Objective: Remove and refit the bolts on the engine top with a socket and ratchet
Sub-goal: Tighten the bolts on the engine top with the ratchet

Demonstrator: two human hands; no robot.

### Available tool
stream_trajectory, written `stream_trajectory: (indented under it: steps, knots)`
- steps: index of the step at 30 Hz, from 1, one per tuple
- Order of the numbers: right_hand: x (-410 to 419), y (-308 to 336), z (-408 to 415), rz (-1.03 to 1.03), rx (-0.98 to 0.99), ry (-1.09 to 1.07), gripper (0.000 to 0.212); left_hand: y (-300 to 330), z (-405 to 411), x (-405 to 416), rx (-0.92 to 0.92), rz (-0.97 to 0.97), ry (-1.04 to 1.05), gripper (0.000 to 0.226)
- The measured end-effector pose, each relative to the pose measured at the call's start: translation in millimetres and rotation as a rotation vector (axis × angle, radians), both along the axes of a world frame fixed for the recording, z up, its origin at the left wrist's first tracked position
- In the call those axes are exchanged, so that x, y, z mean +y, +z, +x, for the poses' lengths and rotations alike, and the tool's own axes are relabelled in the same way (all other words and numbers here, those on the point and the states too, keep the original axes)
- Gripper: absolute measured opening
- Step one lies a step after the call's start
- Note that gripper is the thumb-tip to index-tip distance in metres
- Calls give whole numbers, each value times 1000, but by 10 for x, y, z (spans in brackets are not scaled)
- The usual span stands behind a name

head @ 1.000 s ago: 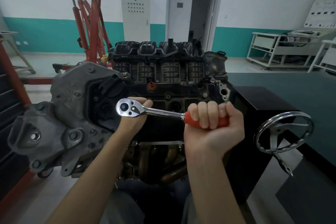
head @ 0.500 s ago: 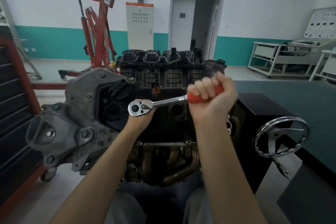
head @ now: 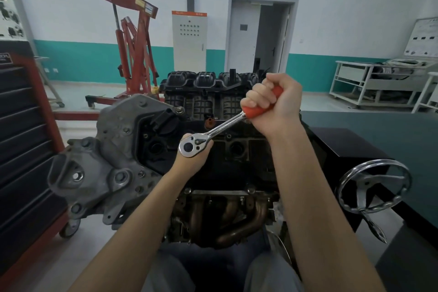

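Midway, by the look of it: the ratchet (head: pixel 214 134) is seated on something on the engine (head: pixel 213 173) top, so one bolt is being worked. Loosening or tightening, cannot tell. No loose bolts in sight, and the socket and the bolt are hidden under the ratchet head, so how many are done is unknown.

Right hand (head: pixel 272 104): clenched in a full fist round the red grip at the far right end of the handle, raised above the engine top, forearm running up from the near edge. The handle slants from the head, near and left, up to the fist, far and right.

Left hand (head: pixel 193 159): tucked beneath the chrome head, fingers curled up around its underside, seemingly steadying the head on the fastener. What the fingers close on below is hidden; only fingertips show at the head's edges.

Engine sits on a stand, grey bracket (head: pixel 99 166) to the left, exhaust pipes (head: pixel 237 218) on the near side. Chrome handwheel (head: pixel 374 187) to the right. Red hoist (head: pixel 135 54) far left, near the wall.
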State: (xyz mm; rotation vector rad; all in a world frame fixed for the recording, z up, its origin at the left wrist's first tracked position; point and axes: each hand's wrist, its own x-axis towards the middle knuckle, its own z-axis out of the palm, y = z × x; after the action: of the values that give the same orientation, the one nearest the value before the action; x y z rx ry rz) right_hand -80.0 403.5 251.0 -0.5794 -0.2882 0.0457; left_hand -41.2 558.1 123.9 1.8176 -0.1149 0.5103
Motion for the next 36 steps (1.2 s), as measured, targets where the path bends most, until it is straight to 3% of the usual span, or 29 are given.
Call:
stream_trajectory:
  steps: [6, 10, 16, 19, 21, 23, 26, 29, 32, 36]
  knots:
    - [68, -507, -278, 336, 11, -206, 42, 35, -17, 40, -103, 34, -81, 45]
    - [148, -917, -603, 449, -7, -317, 28, 31, -67, 33, -159, -15, -128, 48]
    - [-10, -531, -340, 264, -55, -210, 28, 69, -94, 21, -116, 23, -120, 44]
    - [-27, -196, -118, 96, -34, -100, 35, 55, -69, 3, 50, -10, -12, 39]
    - [-5, -34, -15, 17, -11, -48, 40, 35, -56, -14, 58, 9, 14, 42]
    - [32, 16, -9, 12, 3, -48, 38, 21, -46, 1, 71, 17, 2, 42]
    - [95, -188, -184, 161, -9, -168, 34, 20, -70, 31, 272, -35, 43, 36]
    - [155, -597, -478, 370, 6, -324, 36, 68, -85, 26, -15, 4, -59, 50]
    - [200, -864, -665, 472, 20, -376, 34, 77, -105, 20, -89, 0, -113, 47]
    - [94, -652, -474, 371, -19, -287, 35, 55, -76, 36, -104, 31, -110, 47]
